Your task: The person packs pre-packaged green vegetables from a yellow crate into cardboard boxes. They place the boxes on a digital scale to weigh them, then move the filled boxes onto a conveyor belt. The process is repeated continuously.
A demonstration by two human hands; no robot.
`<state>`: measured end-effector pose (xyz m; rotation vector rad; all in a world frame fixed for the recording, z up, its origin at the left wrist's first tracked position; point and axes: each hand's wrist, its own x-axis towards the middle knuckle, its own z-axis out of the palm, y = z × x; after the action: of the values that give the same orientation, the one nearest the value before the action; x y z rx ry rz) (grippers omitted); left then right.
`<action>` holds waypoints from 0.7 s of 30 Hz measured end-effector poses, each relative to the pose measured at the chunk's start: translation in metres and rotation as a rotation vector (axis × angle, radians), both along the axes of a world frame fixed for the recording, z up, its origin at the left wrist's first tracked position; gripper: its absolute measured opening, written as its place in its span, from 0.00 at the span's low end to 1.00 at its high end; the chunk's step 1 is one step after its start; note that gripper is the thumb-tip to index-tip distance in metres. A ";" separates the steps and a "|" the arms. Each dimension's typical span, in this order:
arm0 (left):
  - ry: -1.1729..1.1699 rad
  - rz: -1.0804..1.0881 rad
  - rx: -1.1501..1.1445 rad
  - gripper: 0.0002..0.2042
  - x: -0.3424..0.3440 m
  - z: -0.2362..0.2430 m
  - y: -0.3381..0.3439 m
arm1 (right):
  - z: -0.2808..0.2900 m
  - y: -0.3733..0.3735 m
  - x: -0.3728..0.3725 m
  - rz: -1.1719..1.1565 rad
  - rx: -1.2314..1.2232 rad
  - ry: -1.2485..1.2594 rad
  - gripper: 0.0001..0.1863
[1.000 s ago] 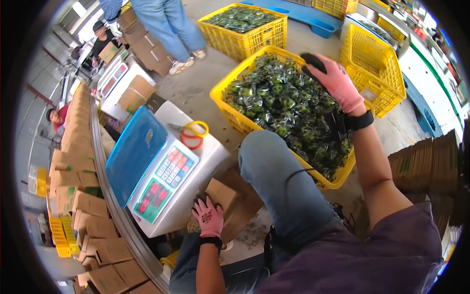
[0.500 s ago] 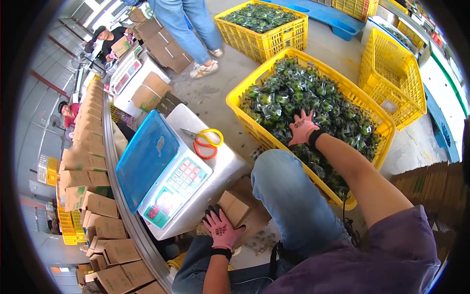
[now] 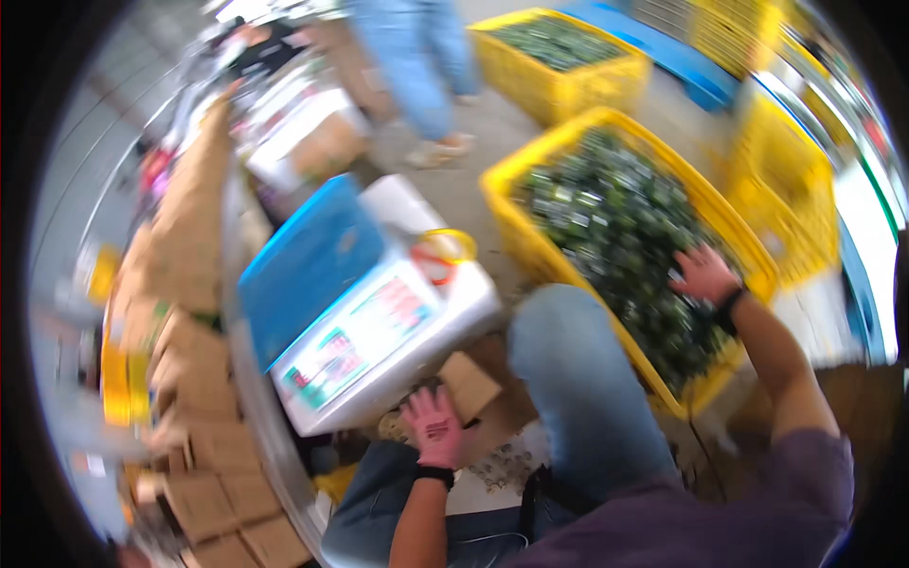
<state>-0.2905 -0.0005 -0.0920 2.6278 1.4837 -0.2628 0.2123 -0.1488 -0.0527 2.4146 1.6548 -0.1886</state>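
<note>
My right hand (image 3: 708, 275), in a pink glove with a black wristband, lies on the heap of small dark green items in clear wrappers (image 3: 606, 213); their kind is too blurred to tell. Its fingers are apart and nothing shows in them. The heap fills a yellow plastic crate (image 3: 502, 204) to the right of my knee. My left hand (image 3: 436, 428), gloved the same way, has its fingers spread beside a small open cardboard box (image 3: 469, 385) below the scale's stand. Whether it touches the box I cannot tell.
A digital scale with a blue pan (image 3: 312, 270) stands on a white foam box (image 3: 473, 308), with scissors (image 3: 443, 256) on it. Cardboard cartons (image 3: 213, 445) line the left. Another filled yellow crate (image 3: 559, 80) and a yellow crate (image 3: 786, 194) stand beyond. A person's legs (image 3: 412, 66) are farther off.
My right hand has moved right and nearer across the heap. The whole view has shifted and blurred. My left hand stays beside the small box.
</note>
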 end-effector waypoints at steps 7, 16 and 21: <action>0.204 -0.113 0.214 0.25 -0.010 -0.049 -0.010 | -0.076 0.014 -0.019 -0.109 -0.223 0.021 0.41; 0.023 0.016 -0.088 0.48 0.010 -0.009 -0.010 | -0.138 0.056 0.021 0.505 -0.540 -0.449 0.30; 0.026 0.040 -0.089 0.48 0.012 -0.002 -0.007 | -0.124 0.056 0.029 0.331 -0.436 -0.361 0.30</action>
<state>-0.2790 -0.0080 -0.0945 2.5324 1.4941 -0.3519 0.2412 -0.0924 -0.1767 1.7158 1.6115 -0.0470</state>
